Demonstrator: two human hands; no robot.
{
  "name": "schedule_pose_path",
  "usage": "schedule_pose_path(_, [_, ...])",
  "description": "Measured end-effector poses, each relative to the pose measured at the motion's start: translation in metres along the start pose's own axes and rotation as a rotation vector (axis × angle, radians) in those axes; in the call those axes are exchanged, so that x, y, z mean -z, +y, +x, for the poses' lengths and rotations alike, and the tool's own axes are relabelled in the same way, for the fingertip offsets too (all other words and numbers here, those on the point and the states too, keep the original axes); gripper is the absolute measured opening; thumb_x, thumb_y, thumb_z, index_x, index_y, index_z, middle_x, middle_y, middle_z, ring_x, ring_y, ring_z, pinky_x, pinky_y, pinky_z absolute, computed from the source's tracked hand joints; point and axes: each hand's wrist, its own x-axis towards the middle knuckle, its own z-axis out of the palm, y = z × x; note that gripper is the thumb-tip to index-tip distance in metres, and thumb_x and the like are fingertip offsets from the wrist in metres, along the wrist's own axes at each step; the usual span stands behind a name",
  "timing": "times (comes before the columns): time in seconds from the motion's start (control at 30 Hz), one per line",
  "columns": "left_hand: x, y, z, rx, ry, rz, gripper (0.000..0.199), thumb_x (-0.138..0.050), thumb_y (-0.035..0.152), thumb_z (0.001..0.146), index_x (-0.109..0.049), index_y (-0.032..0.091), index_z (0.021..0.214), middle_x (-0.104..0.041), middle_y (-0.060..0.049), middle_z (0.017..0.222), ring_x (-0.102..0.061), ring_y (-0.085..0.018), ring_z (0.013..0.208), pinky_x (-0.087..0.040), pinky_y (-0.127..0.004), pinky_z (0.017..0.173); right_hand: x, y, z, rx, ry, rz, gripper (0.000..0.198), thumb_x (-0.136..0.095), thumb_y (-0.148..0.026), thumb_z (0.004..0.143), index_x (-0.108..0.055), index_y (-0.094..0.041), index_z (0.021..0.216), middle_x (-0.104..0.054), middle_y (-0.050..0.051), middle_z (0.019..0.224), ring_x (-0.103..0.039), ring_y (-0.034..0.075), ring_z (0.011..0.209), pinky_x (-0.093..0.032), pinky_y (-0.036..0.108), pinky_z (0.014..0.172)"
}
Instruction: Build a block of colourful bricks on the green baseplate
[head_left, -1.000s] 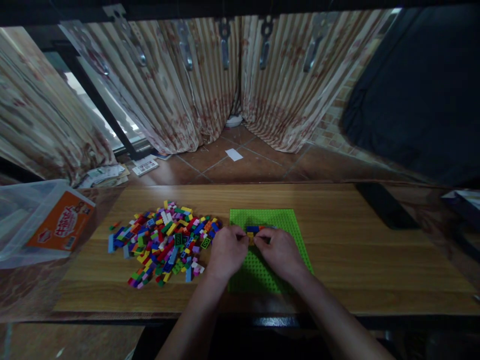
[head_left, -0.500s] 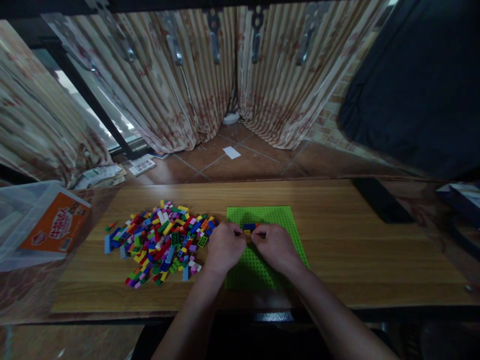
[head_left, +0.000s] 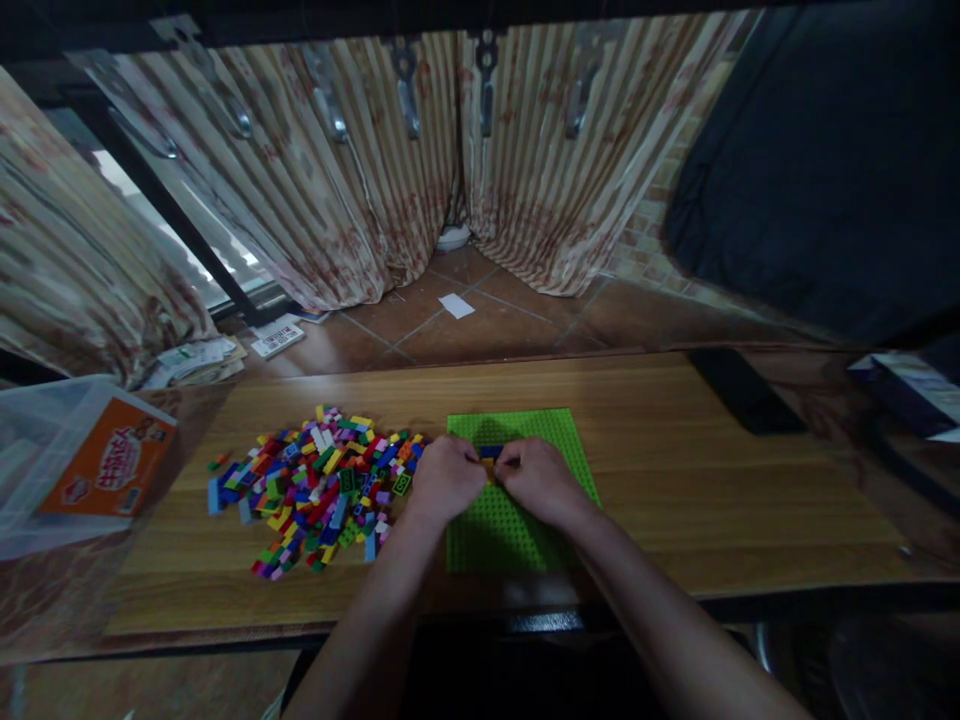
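A green studded baseplate (head_left: 517,540) lies on the wooden table under both hands. Over its upper left part, my left hand (head_left: 450,480) and my right hand (head_left: 541,482) almost meet, fingers closed in a pinch. Between their fingertips shows a small yellow building brick (head_left: 489,468), which both hands grip from either side. Just beyond it a blue building brick (head_left: 491,451) sits on the baseplate. My fingers partly cover these bricks, so their full shapes are hidden.
A heap of mixed coloured bricks (head_left: 322,490) spreads over the table (head_left: 675,480) left of the baseplate. At the far right lies a black phone-like slab (head_left: 746,392). A clear plastic box (head_left: 52,400) with an orange label stands beyond the left edge.
The camera view has shifted and turned slightly. Both hands stay together at the same bricks on the baseplate, with only slight finger movement.
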Motion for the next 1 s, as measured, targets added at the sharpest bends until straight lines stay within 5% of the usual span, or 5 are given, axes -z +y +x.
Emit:
schedule_pose_path(0.57, [0.009, -0.008, -0.018, -0.130, 0.036, -0.172, 0.024, -0.046, 0.015, 0.081, -0.064, 0.016, 0.066, -0.062, 0.000, 0.062, -0.056, -0.012, 0.062, -0.038, -0.021, 0.059, 0.012, 0.014, -0.008, 0.056, 0.207, 0.132, 0.031, -0.049, -0.037, 0.086, -0.068, -0.017, 0.072, -0.066, 0.003, 0.065, -0.056, 0.016, 0.063, -0.037, 0.027, 0.061])
schedule_pose_path(0.67, [0.008, -0.012, -0.017, -0.138, 0.101, -0.196, 0.021, -0.047, 0.016, 0.083, -0.068, 0.016, 0.081, -0.068, -0.002, 0.074, -0.060, -0.013, 0.070, -0.042, -0.022, 0.065, 0.015, 0.018, -0.006, 0.007, 0.218, 0.328, 0.040, -0.049, -0.048, 0.084, -0.065, -0.017, 0.066, -0.055, 0.000, 0.055, -0.047, 0.012, 0.053, -0.034, 0.025, 0.052])
schedule_pose_path(0.77, [0.005, -0.012, -0.015, -0.131, 0.163, -0.198, 0.021, -0.050, 0.018, 0.084, -0.068, 0.017, 0.094, -0.070, -0.004, 0.085, -0.063, -0.014, 0.078, -0.044, -0.023, 0.071, 0.020, 0.018, -0.004, -0.189, 0.199, 0.708, 0.044, -0.052, -0.056, 0.081, -0.066, -0.016, 0.071, -0.052, -0.001, 0.059, -0.040, 0.009, 0.047, -0.027, 0.021, 0.041])
schedule_pose_path(0.87, [0.000, -0.007, -0.011, -0.123, 0.189, -0.166, 0.019, -0.053, 0.022, 0.084, -0.068, 0.017, 0.097, -0.071, -0.005, 0.087, -0.063, -0.014, 0.078, -0.045, -0.023, 0.073, 0.027, 0.017, -0.002, -0.340, 0.206, 1.014, 0.036, -0.056, -0.050, 0.081, -0.066, -0.016, 0.078, -0.058, 0.002, 0.068, -0.044, 0.009, 0.049, -0.029, 0.020, 0.038])
schedule_pose_path(1.0, [-0.005, 0.000, -0.005, -0.081, 0.164, -0.098, 0.018, -0.058, 0.026, 0.083, -0.068, 0.017, 0.095, -0.070, -0.004, 0.080, -0.062, -0.014, 0.071, -0.043, -0.023, 0.065, 0.032, 0.018, -0.001, -0.362, 0.201, 1.194, 0.023, -0.056, -0.035, 0.083, -0.068, -0.016, 0.080, -0.067, 0.007, 0.079, -0.055, 0.011, 0.058, -0.044, 0.022, 0.048])
